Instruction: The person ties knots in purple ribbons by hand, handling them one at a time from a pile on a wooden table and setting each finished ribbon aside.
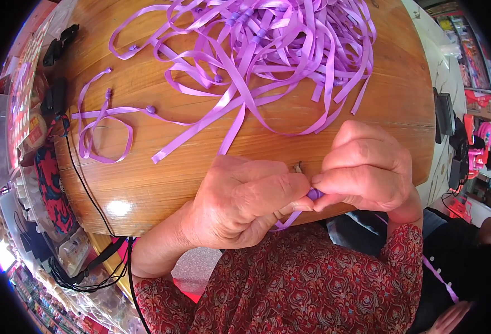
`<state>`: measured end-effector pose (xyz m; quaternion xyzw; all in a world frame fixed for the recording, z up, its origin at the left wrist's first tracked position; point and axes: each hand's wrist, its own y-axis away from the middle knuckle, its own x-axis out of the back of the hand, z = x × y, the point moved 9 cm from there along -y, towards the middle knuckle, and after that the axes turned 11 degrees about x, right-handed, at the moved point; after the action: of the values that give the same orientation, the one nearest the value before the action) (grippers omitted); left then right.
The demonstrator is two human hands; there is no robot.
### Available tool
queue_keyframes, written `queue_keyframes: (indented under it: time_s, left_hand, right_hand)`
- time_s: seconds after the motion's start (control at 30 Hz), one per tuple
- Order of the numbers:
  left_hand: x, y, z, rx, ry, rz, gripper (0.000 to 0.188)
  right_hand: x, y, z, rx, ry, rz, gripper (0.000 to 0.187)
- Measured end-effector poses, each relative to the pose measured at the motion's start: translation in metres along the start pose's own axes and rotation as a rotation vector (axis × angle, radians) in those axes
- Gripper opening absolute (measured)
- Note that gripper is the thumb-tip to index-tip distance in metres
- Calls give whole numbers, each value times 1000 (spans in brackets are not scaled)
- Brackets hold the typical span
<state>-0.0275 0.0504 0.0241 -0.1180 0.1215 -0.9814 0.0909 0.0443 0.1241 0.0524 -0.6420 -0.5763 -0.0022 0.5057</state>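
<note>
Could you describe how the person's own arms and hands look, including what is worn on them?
Both hands are bare: no gloves, and no rings or watch show. The left hand has a bare wrist and forearm; its sleeve begins higher up. The right hand ends in a long sleeve at the wrist. The sleeves are dark red fabric with a small ornate floral pattern.

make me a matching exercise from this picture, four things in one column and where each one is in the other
Things:
1. purple bead
2. tangled pile of purple ribbon
3. single looped ribbon
4. black cable

Places:
A. running down over the table's left edge
B. lying apart on the left part of the wooden table
C. pinched between the fingers of the left hand and right hand
D. heaped at the far side of the table

Pairs: 1-C, 2-D, 3-B, 4-A
</note>
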Motion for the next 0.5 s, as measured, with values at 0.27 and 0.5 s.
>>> queue_keyframes:
  time_s: [0.27, 0.5]
  left_hand:
    - [-13, 1, -16, 164, 184, -98, 10]
    - [-14, -2, -16, 181, 282, -128, 14]
  right_hand:
    - [6, -2, -3, 27, -19, 6, 32]
    - [6, 0, -9, 87, 65, -13, 33]
